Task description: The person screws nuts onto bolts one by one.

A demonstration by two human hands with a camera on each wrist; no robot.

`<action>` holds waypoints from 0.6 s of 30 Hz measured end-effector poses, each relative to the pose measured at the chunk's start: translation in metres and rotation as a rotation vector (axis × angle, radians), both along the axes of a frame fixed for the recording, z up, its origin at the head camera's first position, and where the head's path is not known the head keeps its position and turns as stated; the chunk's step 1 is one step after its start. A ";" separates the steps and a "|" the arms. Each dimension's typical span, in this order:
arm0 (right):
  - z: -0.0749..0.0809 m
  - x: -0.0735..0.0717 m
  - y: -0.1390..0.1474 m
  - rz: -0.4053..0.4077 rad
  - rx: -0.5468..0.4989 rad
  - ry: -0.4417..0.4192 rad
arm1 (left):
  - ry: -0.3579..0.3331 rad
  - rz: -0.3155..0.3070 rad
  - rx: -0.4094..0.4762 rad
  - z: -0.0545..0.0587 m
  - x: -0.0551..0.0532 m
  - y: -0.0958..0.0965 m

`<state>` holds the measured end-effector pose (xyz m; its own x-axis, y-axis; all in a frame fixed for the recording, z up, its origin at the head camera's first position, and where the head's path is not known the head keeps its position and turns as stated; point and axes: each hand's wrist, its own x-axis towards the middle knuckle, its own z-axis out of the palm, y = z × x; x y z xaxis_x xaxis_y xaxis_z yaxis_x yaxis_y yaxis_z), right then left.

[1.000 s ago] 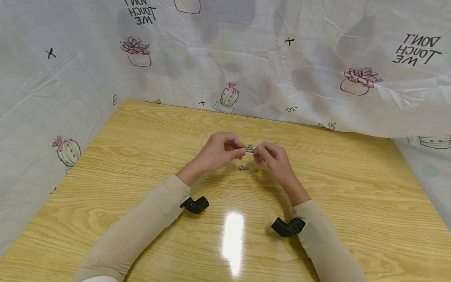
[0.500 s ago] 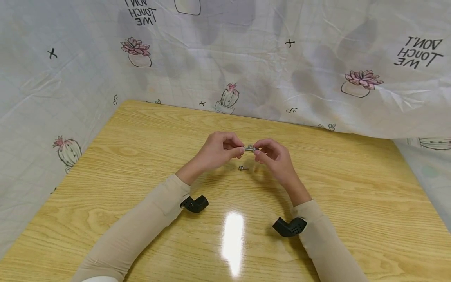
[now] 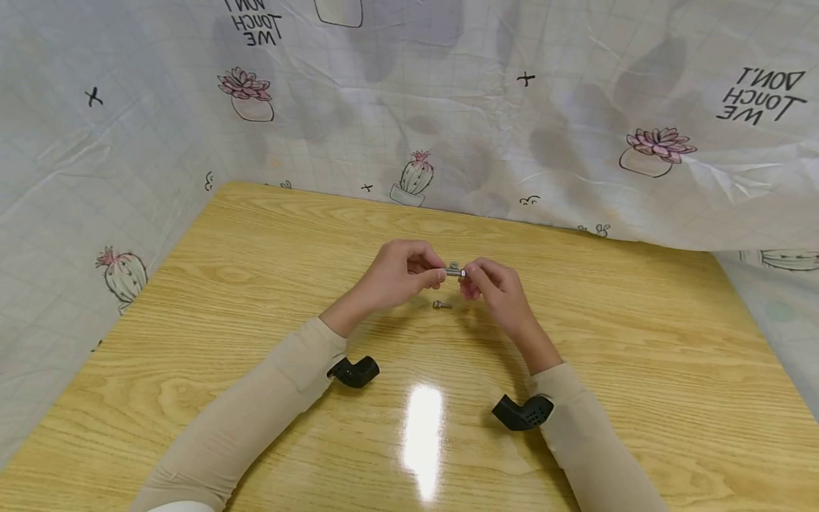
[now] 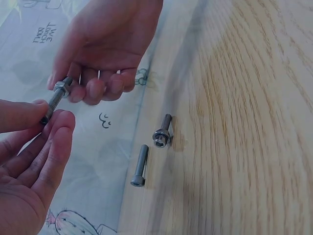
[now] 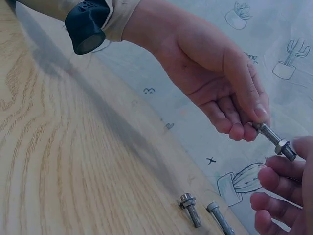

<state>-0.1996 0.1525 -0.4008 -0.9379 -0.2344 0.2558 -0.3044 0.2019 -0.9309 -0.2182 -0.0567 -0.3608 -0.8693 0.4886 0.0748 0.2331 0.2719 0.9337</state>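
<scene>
My left hand [image 3: 399, 274] pinches a threaded metal bolt [image 5: 270, 133] by one end between thumb and fingers, held up over the table. That end is hidden in the fingertips. A hex nut [image 4: 62, 87] sits on the bolt near its other end. My right hand [image 3: 499, 288] has its thumb and index finger at the nut, its other fingers loosely curled. Below the hands lie two more bolts. One is a socket-head bolt with a nut or washer by its head [image 4: 161, 136]; the other is a plain socket-head bolt [image 4: 140, 169].
The wooden table [image 3: 307, 441] runs back to a printed cloth [image 3: 358, 128] hung behind and at the sides. Black wrist cameras sit on the left sleeve [image 3: 275, 384] and the right sleeve [image 3: 589, 434].
My right hand has shifted slightly down over the last half second, its thumb changing place at the nut. My left hand and the bolts on the table stay nearly where they were.
</scene>
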 end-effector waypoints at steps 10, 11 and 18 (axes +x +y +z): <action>0.005 0.002 0.003 0.026 -0.046 0.055 | 0.007 0.009 0.020 -0.001 -0.003 -0.002; 0.004 0.003 0.003 0.028 -0.045 0.054 | 0.008 0.010 0.017 -0.001 -0.003 -0.002; 0.003 0.001 0.002 0.025 -0.046 0.036 | 0.001 0.011 -0.004 0.001 -0.002 -0.002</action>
<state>-0.1985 0.1547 -0.3975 -0.9218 -0.2450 0.3004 -0.3424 0.1514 -0.9273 -0.2198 -0.0585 -0.3600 -0.8747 0.4791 0.0733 0.2307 0.2785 0.9323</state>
